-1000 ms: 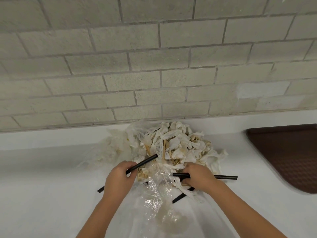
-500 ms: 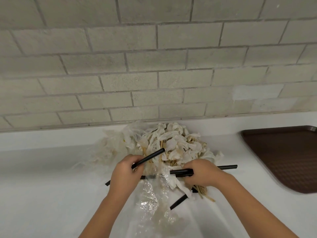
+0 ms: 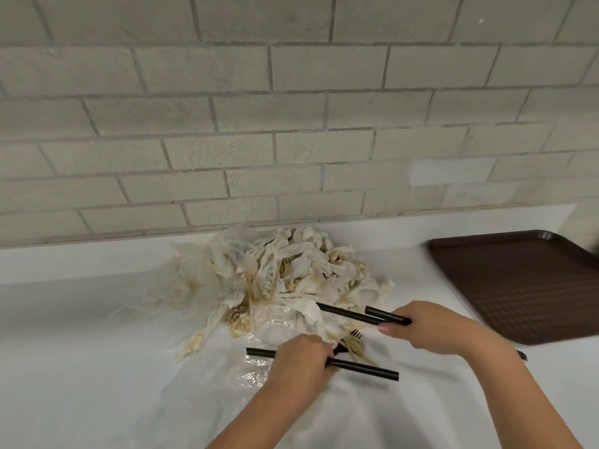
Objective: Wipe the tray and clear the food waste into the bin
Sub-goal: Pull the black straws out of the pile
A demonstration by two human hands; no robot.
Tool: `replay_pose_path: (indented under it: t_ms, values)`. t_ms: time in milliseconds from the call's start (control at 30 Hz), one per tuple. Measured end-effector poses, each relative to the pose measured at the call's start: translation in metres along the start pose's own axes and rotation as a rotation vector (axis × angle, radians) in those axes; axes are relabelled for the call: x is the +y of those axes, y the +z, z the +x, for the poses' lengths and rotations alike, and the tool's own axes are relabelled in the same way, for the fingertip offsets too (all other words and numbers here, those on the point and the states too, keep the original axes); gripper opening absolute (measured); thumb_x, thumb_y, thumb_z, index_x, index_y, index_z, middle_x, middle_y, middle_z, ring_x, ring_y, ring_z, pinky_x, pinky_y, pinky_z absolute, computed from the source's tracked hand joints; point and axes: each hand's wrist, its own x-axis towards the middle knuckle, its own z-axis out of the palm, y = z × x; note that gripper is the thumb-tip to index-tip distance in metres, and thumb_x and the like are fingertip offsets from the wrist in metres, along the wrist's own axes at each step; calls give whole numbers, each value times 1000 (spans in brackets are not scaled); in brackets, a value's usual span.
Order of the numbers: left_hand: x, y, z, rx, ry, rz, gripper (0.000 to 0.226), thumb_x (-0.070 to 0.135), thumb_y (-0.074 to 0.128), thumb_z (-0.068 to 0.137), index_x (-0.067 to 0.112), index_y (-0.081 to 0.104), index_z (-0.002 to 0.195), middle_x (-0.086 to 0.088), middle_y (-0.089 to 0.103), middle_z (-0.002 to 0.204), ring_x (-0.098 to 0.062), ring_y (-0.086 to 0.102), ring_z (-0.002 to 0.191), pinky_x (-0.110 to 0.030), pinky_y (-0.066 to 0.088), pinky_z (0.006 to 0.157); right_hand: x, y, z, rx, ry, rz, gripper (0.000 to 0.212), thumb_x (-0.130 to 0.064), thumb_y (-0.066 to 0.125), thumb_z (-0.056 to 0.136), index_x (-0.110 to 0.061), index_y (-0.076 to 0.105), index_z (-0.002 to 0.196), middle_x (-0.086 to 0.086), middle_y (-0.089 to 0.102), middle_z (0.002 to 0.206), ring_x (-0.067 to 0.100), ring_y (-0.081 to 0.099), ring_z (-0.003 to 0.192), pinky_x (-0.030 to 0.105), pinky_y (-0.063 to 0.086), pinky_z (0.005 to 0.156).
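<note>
Mess of dirty napkins and food scraps (image 3: 291,270) is heaped on the white counter (image 3: 81,351) against the brick wall (image 3: 291,108), with crinkly clear plastic (image 3: 275,322) at its near edge. Left hand (image 3: 298,361) has its fingers curled tight round a black straw (image 3: 366,371) lying crosswise. Black fork (image 3: 356,334) pokes out between the hands. Right hand (image 3: 431,328) fingers wrap two more black straws (image 3: 387,315). Brown tray (image 3: 518,286) sits far right on the counter, apart from the pile.
</note>
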Motion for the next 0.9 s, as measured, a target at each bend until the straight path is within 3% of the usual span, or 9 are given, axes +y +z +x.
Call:
replay_pose_path:
  t_ms: [67, 133, 200, 300, 500, 667, 767, 900]
  values:
    - [4, 17, 14, -115, -57, 118, 34, 35, 53, 92, 12, 63, 114, -8, 62, 112, -24, 54, 107, -32, 40, 81, 10, -1, -12, -12, 25, 38, 34, -45, 49, 94, -23, 52, 68, -7, 53, 50, 2, 45, 42, 16, 33, 50]
    - [5, 29, 24, -170, -87, 170, 39, 34, 55, 92, 8, 58, 121, -11, 57, 118, -26, 52, 111, -33, 40, 84, 19, 2, -20, -9, 44, 66, 23, -34, 48, 96, -20, 61, 83, -9, 61, 61, 3, 51, 49, 12, 36, 51]
    - [5, 33, 31, -181, -93, 159, 37, 30, 57, 92, 9, 57, 122, -11, 56, 119, -26, 54, 109, -33, 42, 86, 25, 7, -22, 11, 62, 107, 19, -25, 45, 97, -20, 63, 99, -9, 58, 73, 7, 52, 58, 14, 37, 53]
    - [2, 31, 34, -192, -84, 131, 30, 26, 57, 91, 13, 59, 119, -8, 60, 116, -26, 57, 106, -33, 44, 86, 27, 18, -21, 75, 68, 138, 24, -26, 41, 99, -17, 61, 109, -7, 52, 74, 7, 45, 60, 19, 33, 56]
    - [-12, 2, 16, -77, 1, 105, 18, 25, 55, 89, 17, 64, 102, -4, 64, 103, -22, 58, 98, -31, 44, 78, 23, 35, -12, 202, 58, 325, 25, -33, 43, 99, -17, 61, 101, -4, 51, 71, 10, 46, 61, 24, 35, 60]
    - [-30, -33, -2, 64, 68, 180, 27, 13, 50, 91, 24, 64, 111, 0, 62, 103, -17, 52, 103, -28, 42, 80, 5, 44, 2, 276, 22, 405, 20, -32, 42, 99, -23, 59, 105, -5, 60, 80, 11, 54, 70, 23, 38, 60]
    - [-44, -48, -9, 173, 15, 166, 34, 4, 50, 87, 25, 65, 110, 0, 61, 99, -20, 55, 100, -29, 41, 73, -10, 46, 11, 340, 4, 460, 24, -40, 42, 98, -24, 60, 102, -1, 65, 83, 13, 58, 73, 24, 40, 61]
    - [-67, -65, -17, 306, -114, 57, 29, 9, 48, 90, 19, 62, 114, -1, 60, 102, -19, 55, 99, -26, 42, 72, -24, 48, 26, 360, -44, 508, 24, -38, 45, 97, -19, 59, 94, -4, 50, 63, 11, 44, 54, 24, 31, 51]
